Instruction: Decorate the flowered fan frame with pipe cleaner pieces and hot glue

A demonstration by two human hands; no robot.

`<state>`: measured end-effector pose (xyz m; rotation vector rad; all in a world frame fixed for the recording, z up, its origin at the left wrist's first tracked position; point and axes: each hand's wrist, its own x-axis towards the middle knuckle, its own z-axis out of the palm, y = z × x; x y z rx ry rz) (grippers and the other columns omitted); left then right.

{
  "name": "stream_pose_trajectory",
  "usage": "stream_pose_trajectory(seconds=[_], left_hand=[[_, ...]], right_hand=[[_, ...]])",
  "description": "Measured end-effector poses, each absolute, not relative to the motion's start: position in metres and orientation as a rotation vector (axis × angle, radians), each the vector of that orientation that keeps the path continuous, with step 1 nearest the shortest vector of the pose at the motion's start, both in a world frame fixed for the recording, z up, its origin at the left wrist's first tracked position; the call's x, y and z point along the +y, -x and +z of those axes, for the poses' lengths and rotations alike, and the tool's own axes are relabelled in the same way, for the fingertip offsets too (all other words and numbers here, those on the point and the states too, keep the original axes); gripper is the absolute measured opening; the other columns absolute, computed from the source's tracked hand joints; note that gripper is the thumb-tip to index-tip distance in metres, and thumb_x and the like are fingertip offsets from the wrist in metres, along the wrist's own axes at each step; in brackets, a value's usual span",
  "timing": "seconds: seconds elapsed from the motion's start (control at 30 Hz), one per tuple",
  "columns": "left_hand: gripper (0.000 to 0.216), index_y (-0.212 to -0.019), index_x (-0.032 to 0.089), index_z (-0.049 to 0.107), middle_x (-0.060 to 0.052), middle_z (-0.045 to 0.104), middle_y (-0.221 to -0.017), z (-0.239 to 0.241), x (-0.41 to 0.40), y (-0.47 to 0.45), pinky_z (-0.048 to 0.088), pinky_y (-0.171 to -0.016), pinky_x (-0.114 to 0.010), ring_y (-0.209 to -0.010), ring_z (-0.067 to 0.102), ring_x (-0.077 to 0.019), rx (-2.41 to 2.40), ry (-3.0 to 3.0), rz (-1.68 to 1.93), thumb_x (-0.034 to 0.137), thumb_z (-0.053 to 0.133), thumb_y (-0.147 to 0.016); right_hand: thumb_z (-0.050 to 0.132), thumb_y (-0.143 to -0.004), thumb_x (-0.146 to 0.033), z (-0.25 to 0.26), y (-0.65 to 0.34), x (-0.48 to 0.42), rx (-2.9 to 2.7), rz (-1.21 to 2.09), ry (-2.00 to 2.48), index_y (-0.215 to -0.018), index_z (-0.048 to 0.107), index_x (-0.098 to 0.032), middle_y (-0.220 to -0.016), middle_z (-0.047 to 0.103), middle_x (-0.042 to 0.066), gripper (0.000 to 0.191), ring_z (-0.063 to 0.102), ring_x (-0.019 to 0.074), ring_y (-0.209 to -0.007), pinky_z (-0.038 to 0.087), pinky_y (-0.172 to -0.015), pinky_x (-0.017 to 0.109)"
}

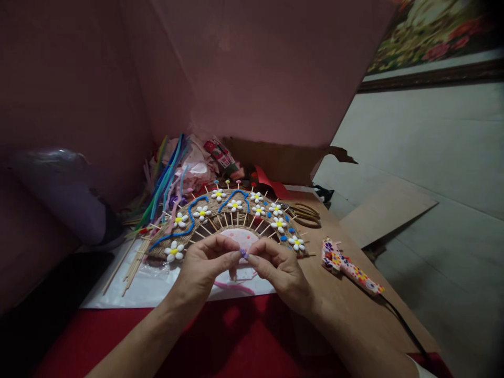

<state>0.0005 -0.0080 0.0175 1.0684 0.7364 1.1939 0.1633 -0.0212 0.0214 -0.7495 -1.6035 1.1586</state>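
Between the fingertips of my left hand point(212, 257) and my right hand point(277, 265) is a small purple piece point(243, 253); both hands pinch it, and its exact kind is too small to tell. Just behind them stands an arch-shaped craft piece point(212, 223) wrapped in brown twine. White flowers with yellow centres, wavy blue strips and blue dots decorate its face, and thin wooden sticks poke out around it. Under the arch sits a pale pink rounded shape point(242, 237), partly hidden by my fingers. A pink fuzzy strip point(236, 287) lies below my hands on white sheeting.
To the right lies a flower-patterned glue gun point(350, 268) with a black cord. Scissors point(307, 215) rest behind it. At the left are wooden skewers point(132, 265) and colourful pipe cleaners point(169, 178). Torn cardboard point(279, 157) stands at the back, near red paper point(271, 182).
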Motion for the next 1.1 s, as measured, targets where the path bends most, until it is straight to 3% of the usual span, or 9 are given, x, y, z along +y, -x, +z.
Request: stream_pose_trajectory(seconds=[0.1, 0.27, 0.5, 0.67, 0.93, 1.1], left_hand=[[0.014, -0.068, 0.012, 0.063, 0.0, 0.062, -0.059, 0.017, -0.008, -0.004, 0.042, -0.046, -0.017, -0.051, 0.053, -0.0075, 0.694, -0.95, 1.174, 0.019, 0.074, -0.064], [0.018, -0.071, 0.013, 0.062, 0.001, 0.061, -0.06, 0.019, -0.01, -0.008, 0.041, -0.044, -0.016, -0.05, 0.052, -0.007, 0.716, -0.854, 1.175, 0.02, 0.076, -0.062], [0.019, -0.067, 0.013, 0.06, 0.002, 0.057, -0.054, 0.017, -0.011, -0.006, 0.039, -0.041, -0.019, -0.044, 0.048, -0.0075, 0.949, -1.081, 1.245, 0.022, 0.075, -0.059], [0.01, -0.068, 0.015, 0.058, 0.002, 0.055, -0.057, 0.013, -0.013, -0.005, 0.038, -0.042, -0.019, -0.047, 0.046, -0.0084, 1.055, -1.263, 1.241, 0.016, 0.068, -0.064], [0.008, -0.078, 0.019, 0.056, -0.002, 0.058, -0.075, 0.011, -0.019, -0.001, 0.043, -0.06, -0.023, -0.07, 0.054, -0.0141, 1.047, -1.61, 1.234, 0.014, 0.06, -0.074], [0.008, -0.08, 0.019, 0.056, -0.002, 0.058, -0.077, 0.015, -0.02, -0.001, 0.043, -0.059, -0.023, -0.068, 0.053, -0.0134, 1.0, -1.598, 1.195, 0.015, 0.06, -0.075]], right_hand=[[0.053, -0.087, -0.025, 0.022, -0.16, -0.021, -1.594, 1.201, 0.714, -0.079, 0.056, -0.02, -0.066, 0.054, -0.004, 0.01, 0.045, 0.0073, -0.054, 0.042, -0.055, 0.02], [0.047, -0.09, -0.025, 0.021, -0.161, -0.021, -1.751, 1.111, 0.74, -0.086, 0.056, -0.019, -0.079, 0.063, 0.001, 0.011, 0.059, 0.0132, -0.074, 0.046, -0.069, 0.026], [0.045, -0.087, -0.017, 0.012, -0.166, -0.025, -2.175, 0.261, 0.93, -0.087, 0.056, -0.019, -0.069, 0.062, 0.002, 0.011, 0.054, 0.0136, -0.06, 0.038, -0.058, 0.026], [0.04, -0.088, -0.014, 0.01, -0.168, -0.02, -2.295, 0.052, 0.859, -0.082, 0.054, -0.018, -0.065, 0.06, 0.003, 0.015, 0.054, 0.0143, -0.058, 0.036, -0.054, 0.026], [0.042, -0.087, -0.013, 0.009, -0.168, -0.017, -2.164, 0.235, 0.807, -0.094, 0.055, -0.019, -0.083, 0.061, 0.007, 0.016, 0.057, 0.0183, -0.078, 0.045, -0.067, 0.03], [0.052, -0.084, -0.017, 0.014, -0.166, -0.017, -1.915, 0.672, 0.906, -0.082, 0.058, -0.018, -0.074, 0.059, 0.002, 0.007, 0.055, 0.0141, -0.069, 0.044, -0.062, 0.026]])
